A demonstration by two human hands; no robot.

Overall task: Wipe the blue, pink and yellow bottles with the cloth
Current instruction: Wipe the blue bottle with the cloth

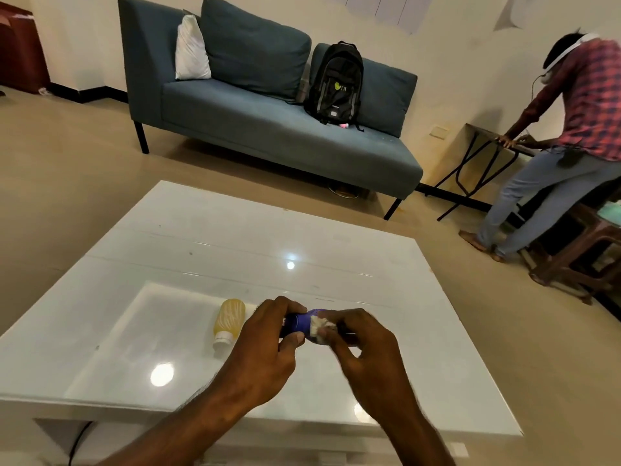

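Above the white glossy table point(208, 250), my left hand point(265, 344) grips the blue bottle point(302, 322), held sideways. My right hand point(363, 348) presses a small white cloth point(321, 326) against the bottle's side, pinched between fingers and thumb. The yellow bottle point(228, 319) lies on its side on the table just left of my left hand, its white cap pointing toward me. No pink bottle shows on the table; my hands hide the spot behind them.
A blue-grey sofa point(268, 129) with a black backpack point(336, 82) and a white cushion stands beyond the table. Another person point(571, 136) leans on a small black-legged table at the right, beside brown stools point(571, 260).
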